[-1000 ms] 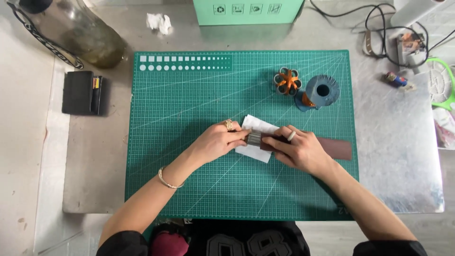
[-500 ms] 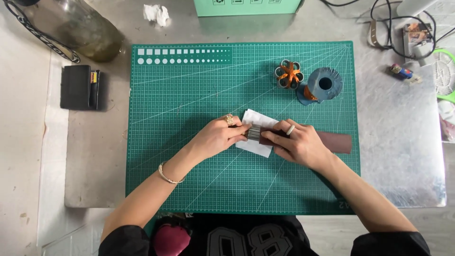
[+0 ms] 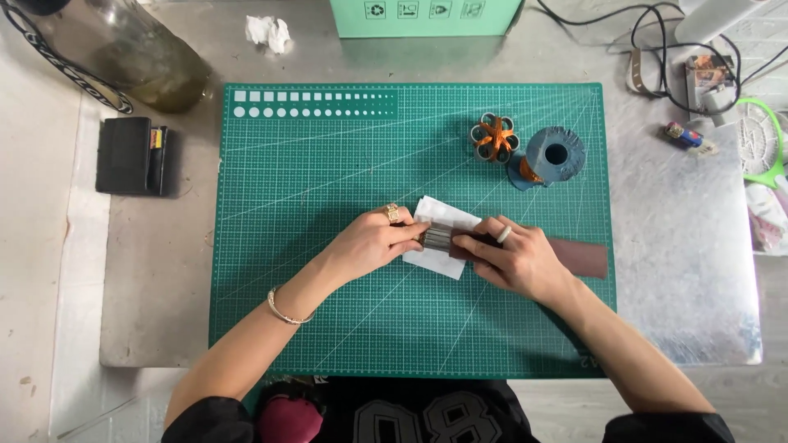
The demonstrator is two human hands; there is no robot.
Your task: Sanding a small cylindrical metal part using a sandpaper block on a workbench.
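Our bare forearms, black short-sleeved top

We wear a gold ring on our left hand, a thin bangle at that wrist, a pale ring on our right hand, and a black shirt with grey print.

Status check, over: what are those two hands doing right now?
Left hand and right hand both pinching a brown strip over white paper. Paper flower and blue spool sit apart.

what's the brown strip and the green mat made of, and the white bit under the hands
Brown strip: probably paper or thin card, matte, lying flat, its end coiled into a tight grey-brown roll between the left hand and right hand. Green mat: looks like a rubbery vinyl cutting mat, matte with a printed white grid. White piece: likely paper, thin and flat.
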